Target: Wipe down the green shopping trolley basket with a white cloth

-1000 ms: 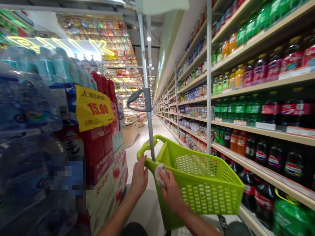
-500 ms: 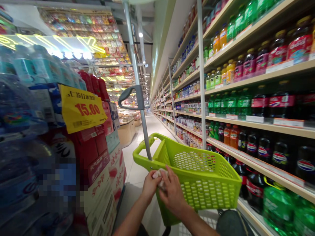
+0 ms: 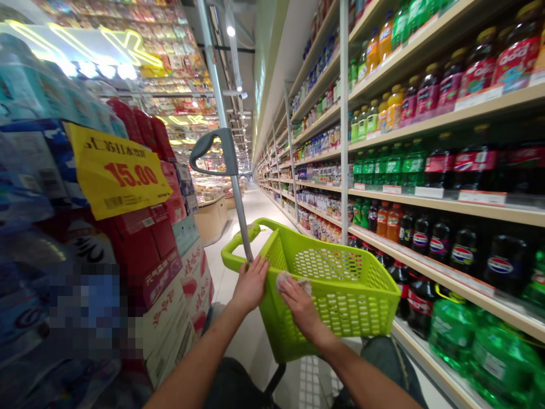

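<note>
A lime-green wheeled shopping basket with perforated sides stands between my knees. Its grey pull handle is extended upward on a metal pole. My left hand grips the basket's near corner, just below the base of the pole. In my right hand is a crumpled whitish cloth, pressed by the fingers against the outside of the basket's long side, just under the rim. The palm side of both hands is hidden.
Shelves of bottled drinks run along the right, with large green bottle packs at floor level. Stacked drink cartons with a yellow price sign rise close on the left. The tiled aisle stretches ahead.
My hands have come apart. The left has gone up to the basket's corner; the right has brought the cloth from between both hands onto the basket's side. The view has shifted slightly.
</note>
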Demonstrator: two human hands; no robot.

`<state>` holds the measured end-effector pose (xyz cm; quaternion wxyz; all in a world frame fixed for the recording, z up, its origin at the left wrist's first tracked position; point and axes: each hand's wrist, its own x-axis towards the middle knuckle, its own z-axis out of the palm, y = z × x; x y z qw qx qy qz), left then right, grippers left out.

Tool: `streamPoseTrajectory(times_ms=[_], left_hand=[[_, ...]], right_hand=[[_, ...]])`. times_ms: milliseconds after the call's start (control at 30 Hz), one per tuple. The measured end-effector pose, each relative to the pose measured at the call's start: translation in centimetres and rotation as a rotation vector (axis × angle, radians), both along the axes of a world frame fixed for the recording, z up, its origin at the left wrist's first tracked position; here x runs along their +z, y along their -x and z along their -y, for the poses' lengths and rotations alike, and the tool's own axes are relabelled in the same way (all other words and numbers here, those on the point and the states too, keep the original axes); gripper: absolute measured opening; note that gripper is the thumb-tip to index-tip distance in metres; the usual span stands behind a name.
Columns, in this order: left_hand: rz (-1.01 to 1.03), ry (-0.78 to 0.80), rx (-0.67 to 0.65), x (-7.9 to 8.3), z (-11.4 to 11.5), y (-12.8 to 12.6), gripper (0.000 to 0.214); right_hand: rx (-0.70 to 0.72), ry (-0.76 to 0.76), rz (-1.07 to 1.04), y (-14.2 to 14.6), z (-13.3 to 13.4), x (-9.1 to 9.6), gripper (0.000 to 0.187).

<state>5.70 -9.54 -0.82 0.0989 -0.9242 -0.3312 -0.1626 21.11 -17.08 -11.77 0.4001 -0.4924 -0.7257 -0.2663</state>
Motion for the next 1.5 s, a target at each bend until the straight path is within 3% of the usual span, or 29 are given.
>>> streamPoseTrajectory(times_ms=[67, 133, 200, 333, 400, 567, 667, 767, 867, 933, 1000, 1100, 1200, 1267, 1333, 1433, 1500], left_hand=[[-0.072, -0.019, 0.056, -0.5, -0.1, 0.1, 0.064], [-0.118, 0.003, 0.089, -0.5, -0.2, 0.3, 0.068], [-0.130, 0.014, 0.129, -0.4, -0.1, 0.2, 0.069], [-0.151, -0.009, 0.090, -0.9, 0.4, -1.0, 0.065], [-0.157, 0.014, 0.036, -1.2, 0.9, -1.8, 0.065], [-0.121, 0.079, 0.049, -1.8, 1.4, -2.5, 0.069], [0.102, 0.173, -0.007, -2.9, 2.3, -2.7, 0.065], [0.561, 0.444, -0.051, -5.0, 4.4, -4.6, 0.052], [0.991, 1.024, -0.110, -6.8, 6.8, -7.8, 0.044], [1.187, 1.376, -0.241, -7.2, 7.9, -9.5, 0.043], [1.259, 1.575, -0.336, -7.1, 8.3, -10.4, 0.044], [1.126, 1.677, -0.272, -5.9, 7.9, -10.5, 0.045], [0.876, 1.512, -0.195, -3.6, 7.0, -9.9, 0.045], [0.698, 1.195, -0.230, -2.1, 6.1, -9.2, 0.040], [0.516, 0.762, -0.194, -1.2, 4.8, -8.0, 0.036], [0.147, 0.228, -0.024, -1.6, 2.8, -5.7, 0.047], [-0.076, 0.052, 0.025, -2.6, 1.9, -4.6, 0.058]], right_hand=[[-0.022, 0.077, 0.004, 0.0, 1.0, -3.2, 0.035], [-0.055, 0.137, -0.022, 0.1, 1.6, -4.8, 0.038], [-0.068, 0.122, -0.080, 0.1, 1.7, -4.0, 0.043], [-0.027, -0.030, -0.175, -0.9, 1.1, 0.6, 0.052], [-0.033, -0.041, -0.174, -1.7, 0.9, 0.7, 0.051], [-0.018, 0.171, -0.128, -2.5, 2.2, -5.5, 0.044], [-0.057, 0.158, -0.295, -2.6, 3.0, -6.0, 0.047], [-0.114, 0.022, -0.519, -2.7, 3.4, -3.0, 0.048], [-0.147, -0.052, -0.590, -2.6, 3.9, -0.4, 0.049], [-0.142, -0.039, -0.495, -2.4, 4.4, 0.0, 0.051], [-0.146, 0.007, -0.328, -2.5, 4.9, -0.3, 0.054], [-0.160, 0.040, -0.115, -3.7, 5.3, -0.2, 0.061], [-0.132, -0.058, -0.032, -5.5, 4.9, 1.4, 0.056], [-0.148, -0.133, -0.049, -6.4, 4.2, 2.8, 0.050], [-0.194, -0.176, -0.073, -6.8, 3.5, 3.1, 0.048], [-0.225, -0.203, -0.002, -6.6, 2.7, 0.3, 0.045], [-0.203, -0.185, 0.082, -6.2, 2.7, -3.3, 0.040]])
